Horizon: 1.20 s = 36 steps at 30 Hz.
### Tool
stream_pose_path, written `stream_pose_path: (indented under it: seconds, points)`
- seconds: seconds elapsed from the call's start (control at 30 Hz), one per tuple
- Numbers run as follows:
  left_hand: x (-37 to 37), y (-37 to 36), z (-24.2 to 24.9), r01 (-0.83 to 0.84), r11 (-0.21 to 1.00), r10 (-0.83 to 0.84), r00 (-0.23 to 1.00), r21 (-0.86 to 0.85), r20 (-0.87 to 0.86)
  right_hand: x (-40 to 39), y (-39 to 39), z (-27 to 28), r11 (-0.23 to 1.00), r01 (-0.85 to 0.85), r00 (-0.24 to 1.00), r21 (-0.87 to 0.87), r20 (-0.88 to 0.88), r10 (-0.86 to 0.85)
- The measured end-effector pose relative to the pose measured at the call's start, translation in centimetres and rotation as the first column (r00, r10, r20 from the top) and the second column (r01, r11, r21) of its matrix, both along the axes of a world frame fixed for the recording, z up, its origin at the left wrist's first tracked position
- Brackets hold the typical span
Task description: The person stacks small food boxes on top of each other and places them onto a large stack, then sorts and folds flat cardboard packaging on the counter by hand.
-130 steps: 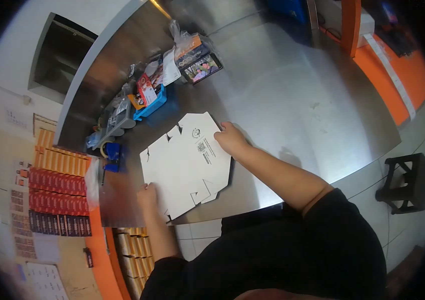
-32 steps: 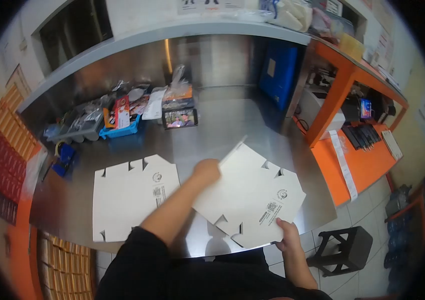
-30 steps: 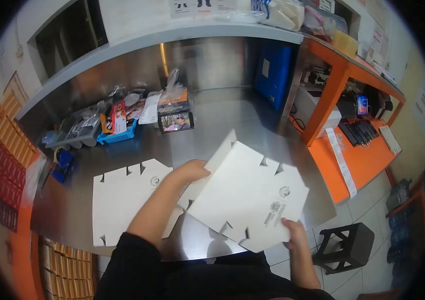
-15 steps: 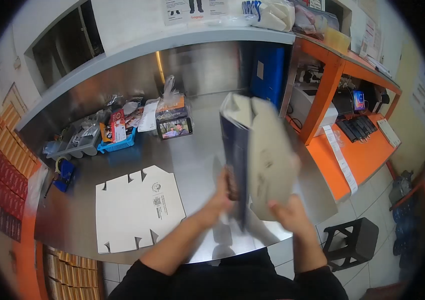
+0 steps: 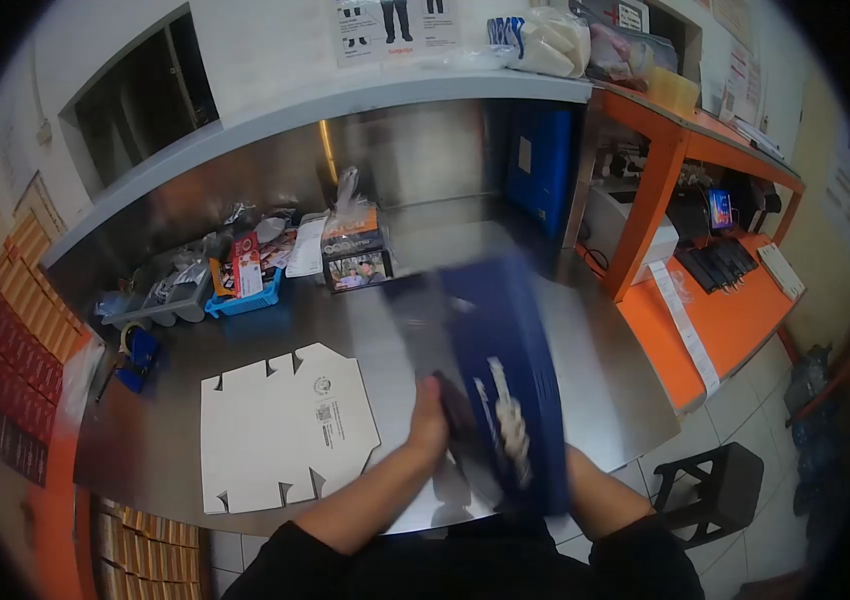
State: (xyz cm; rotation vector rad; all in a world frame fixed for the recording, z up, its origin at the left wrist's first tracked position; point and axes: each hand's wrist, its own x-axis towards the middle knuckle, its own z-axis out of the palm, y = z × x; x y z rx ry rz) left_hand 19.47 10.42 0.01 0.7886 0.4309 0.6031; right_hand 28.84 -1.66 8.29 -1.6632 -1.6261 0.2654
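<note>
Left hand [image 5: 432,425] grips the near-left edge of a blue carton blank [image 5: 505,390], fingers curled and pinching the board; the blank is motion-blurred, blue face toward the camera, white print showing on it. It is held above the front edge of the steel counter [image 5: 595,350], tilted, its long side running from near the person's body up toward the middle of the counter. Right hand: only the forearm [image 5: 595,490] shows, coming out from under the lower right edge of the blank; the hand itself is hidden behind the board, so cannot tell whether its grip is spread or pressed together, nor whether it touches the blank. To the left, apart from the held blank, a second white carton blank [image 5: 285,430] lies flat on the counter, white side up, notched tabs along its far and near edges, small printed marks near its right side. Farther back on the counter, a phone [image 5: 359,270] stands propped against a small box, screen lit. Left of it, a blue basket [image 5: 245,297] with packets, then a grey tray [image 5: 160,300] of small items. A blue tape dispenser [image 5: 138,352] sits at the counter's left edge. Right of the counter, an orange shelf unit [image 5: 735,300]; a dark stool [image 5: 720,480] stands on the tiled floor below.
</note>
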Motion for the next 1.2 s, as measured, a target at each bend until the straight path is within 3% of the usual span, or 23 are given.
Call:
stream_pose_path:
  seconds: [0.03,0.07,0.23,0.3,0.37,0.4,0.43,0.57,0.63,0.7,0.77,0.83,0.87,0.9,0.93,0.97,1.03,1.1,1.17,1.2]
  points:
    - [0.2,-0.4,-0.2,-0.054,0.99,0.066,0.994,0.13,-0.087,-0.5,0.4,0.2,0.996,-0.084,0.996,-0.032,0.019,0.085]
    - [0.0,-0.3,-0.3,-0.053,0.988,0.057,0.998,0.146,-0.026,-0.5,0.5,0.7,0.985,-0.154,0.988,-0.074,0.012,0.155]
    - [-3.5,-1.4,0.0,0.026,0.96,-0.03,0.999,0.28,0.01,6.9,0.9,4.4,0.815,-0.453,0.883,-0.363,-0.307,0.354]
    - [-5.6,-3.0,-0.8,0.265,0.891,-0.232,0.964,0.369,-0.133,8.7,2.5,4.5,0.765,-0.401,0.916,-0.505,-0.233,0.326]
    - [-7.8,-3.8,0.9,0.515,0.755,-0.299,0.82,0.405,-0.488,8.6,4.4,3.7,0.753,-0.229,0.962,-0.617,-0.024,0.273]
    - [-8.8,-3.6,1.5,0.515,0.755,-0.3,0.821,0.405,-0.486,8.3,5.4,1.9,0.747,-0.082,0.972,-0.659,0.112,0.205]
    - [-10.2,-3.1,2.0,0.549,0.671,-0.285,0.812,0.499,-0.51,8.0,6.0,-0.3,0.729,0.065,0.959,-0.682,0.245,0.144]
    - [-17.9,-0.1,3.6,0.616,0.27,-0.163,0.787,0.74,-0.595,8.0,6.5,-5.6,0.795,0.024,0.991,-0.606,0.122,0.062]
    - [-21.2,3.0,7.0,0.841,0.476,-0.296,0.428,0.257,-0.854,8.0,6.9,-7.8,0.878,-0.061,0.997,-0.474,0.002,0.071]
    - [-25.2,8.7,4.7,0.73,0.564,-0.315,0.623,0.387,-0.716,7.4,7.0,-8.6,0.901,-0.049,0.997,-0.432,0.028,0.068]
    - [-23.1,9.7,8.6,0.491,0.737,0.105,0.596,0.465,-0.796,7.2,7.2,-9.0,0.92,-0.029,0.997,-0.392,0.055,0.055]
    - [-18.3,12.2,7.6,0.383,0.519,0.469,0.619,0.764,-0.629,7.5,7.4,-9.3,0.94,-0.044,0.997,-0.337,0.049,0.064]
    - [-15.0,12.8,6.3,0.308,0.442,0.535,0.663,0.842,-0.523,7.7,7.6,-9.3,0.932,-0.057,0.996,-0.357,0.038,0.075]
    - [-11.6,12.6,6.0,0.359,0.294,0.495,0.736,0.886,-0.463,7.9,8.1,-9.1,0.946,-0.057,0.996,-0.32,0.052,0.078]
    - [-8.8,12.3,5.4,0.418,0.055,0.442,0.804,0.907,-0.398,7.9,8.6,-8.9,0.956,-0.06,0.995,-0.286,0.06,0.08]
    - [-6.1,12.2,3.8,0.403,-0.065,0.387,0.853,0.913,-0.349,7.6,9.1,-7.9,0.954,-0.048,0.998,-0.297,0.028,0.059]
    - [-1.6,11.5,-0.6,0.362,-0.138,0.363,0.885,0.922,-0.293,6.6,9.0,-6.6,0.944,-0.046,0.999,-0.325,-0.012,0.044]
    - [0.3,10.8,-2.5,0.372,-0.143,0.393,0.872,0.917,-0.292,6.6,9.9,-6.2,0.965,0.04,0.976,-0.26,0.215,0.017]
    - [0.6,9.8,-4.0,0.395,-0.151,0.493,0.825,0.906,-0.277,6.9,10.0,-8.7,0.955,0.076,0.983,-0.287,0.183,-0.024]
    - [0.8,9.9,-4.1,0.261,-0.212,0.483,0.865,0.942,-0.131,7.1,10.1,-9.6,0.969,0.074,0.992,-0.237,0.118,-0.047]
